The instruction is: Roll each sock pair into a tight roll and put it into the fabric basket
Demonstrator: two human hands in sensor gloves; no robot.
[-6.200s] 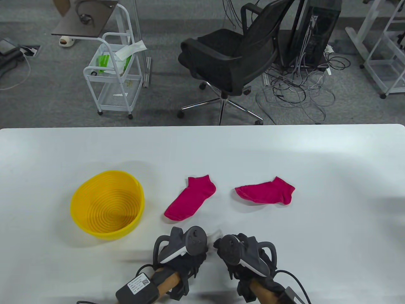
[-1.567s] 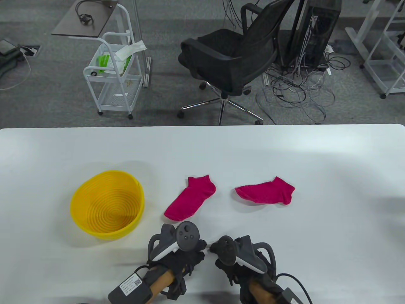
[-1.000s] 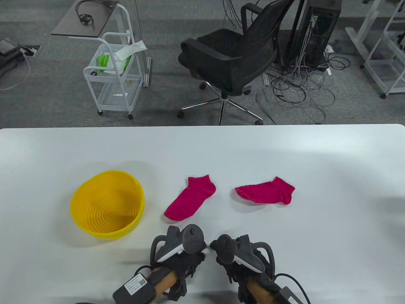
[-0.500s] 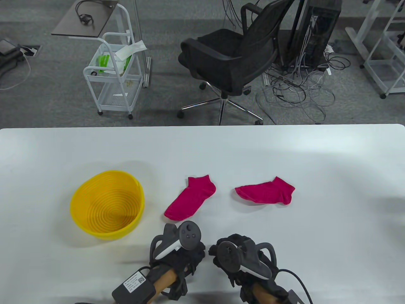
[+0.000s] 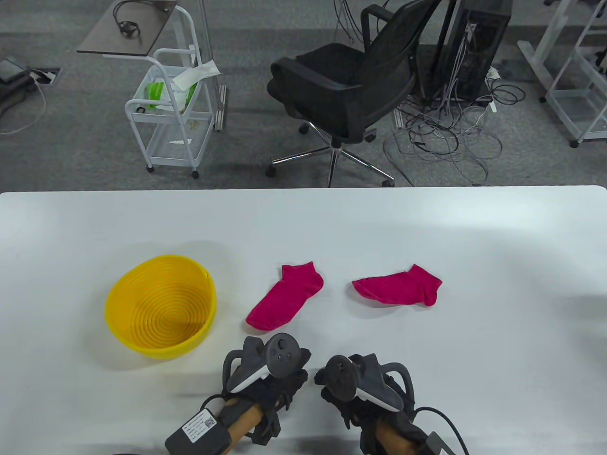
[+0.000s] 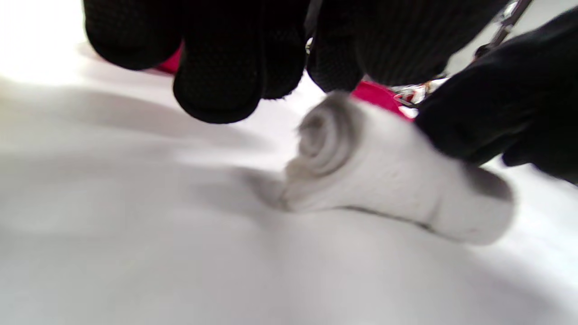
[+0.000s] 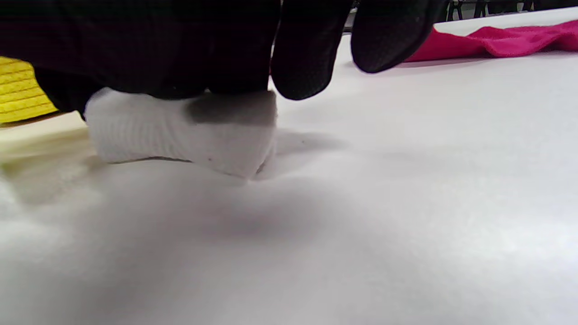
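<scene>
A white sock roll [image 6: 384, 180] lies on the white table near its front edge, spiral end toward the left wrist camera. My right hand [image 5: 334, 391] lies over the roll [image 7: 180, 131] with fingers curled on its top; two fingers [image 7: 307, 58] hang free beside it. My left hand [image 5: 287, 377] is close by, and its fingertips [image 6: 216, 67] hover just above the roll's end without touching. In the table view the hands hide the roll. Two pink socks [image 5: 287, 297] [image 5: 398, 286] lie flat beyond the hands. An empty yellow basket [image 5: 156, 350] stands to the left.
Off the table's far edge are a black office chair [image 5: 341, 90], a white wire cart [image 5: 166, 118] and a tangle of cables [image 5: 446, 137]. The basket's side [image 7: 18, 90] and one pink sock [image 7: 487, 40] show in the right wrist view.
Both hands stay at the same spot near the front edge and shift only slightly back and forth over the roll. The pink socks and the basket have not moved.
</scene>
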